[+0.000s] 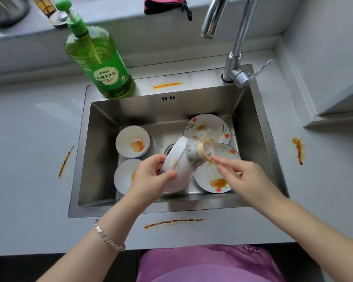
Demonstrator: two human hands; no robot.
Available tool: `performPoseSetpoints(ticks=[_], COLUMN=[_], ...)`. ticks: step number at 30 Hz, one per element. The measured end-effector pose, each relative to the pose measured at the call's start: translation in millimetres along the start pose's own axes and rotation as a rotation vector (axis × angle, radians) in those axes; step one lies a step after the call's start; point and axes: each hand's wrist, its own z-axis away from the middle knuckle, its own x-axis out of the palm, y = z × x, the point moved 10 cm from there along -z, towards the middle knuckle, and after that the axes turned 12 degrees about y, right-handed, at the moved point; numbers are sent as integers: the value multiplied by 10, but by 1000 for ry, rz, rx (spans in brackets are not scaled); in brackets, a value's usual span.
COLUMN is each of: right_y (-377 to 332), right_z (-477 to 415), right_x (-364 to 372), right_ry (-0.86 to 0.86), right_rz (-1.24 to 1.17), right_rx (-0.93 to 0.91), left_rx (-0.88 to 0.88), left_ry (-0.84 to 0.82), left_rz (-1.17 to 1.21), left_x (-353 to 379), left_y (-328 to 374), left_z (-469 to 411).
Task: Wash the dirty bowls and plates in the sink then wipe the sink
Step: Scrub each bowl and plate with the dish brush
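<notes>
Left hand [151,178] grips a tilted bowl [179,169]; right hand [247,180] pinches a scrubber [195,157] against it; four stained dishes [132,142] lie unwashed in the sink [102,139].

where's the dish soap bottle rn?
Head view: the green dish soap bottle stands upright on the back rim of the sink, at its left corner, well left of the faucet.

A pale grey counter [29,139] carries thin orange streaks [65,162] in several places. Behind it a raised grey ledge [114,11] runs along the back, and a plain grey wall [330,47] stands at the right. The light is soft and even, with weak shadows.
</notes>
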Motion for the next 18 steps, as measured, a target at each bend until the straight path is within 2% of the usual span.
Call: performPoseSetpoints(ticks=[3,4,8,12,13,15,18], right_y=[-227,-229,-63,-367,-357,-150,-43], right_z=[219,197,-62,155,114,-120,-137], right_x=[166,160,-13,190,179,64,43], right_ry=[-46,-48,19,-70,-68,-6,-8], right_rz=[184,208,146,155,161,156,35], right_rx=[-220,-233,-58,-248,-229,-80,50], left_rx=[37,49,77,122,127,112,121], left_ry=[-16,-25,-89,-108,-109,-111,-103], left_rz=[-56,-69,-63,-72,-73,-63,-61], left_x=[-18,-27,-30,-13,-12,-20,-51], left_y=[20,25,75,127,127,119,167], left_z=[9,13,82,104,108,121,141])
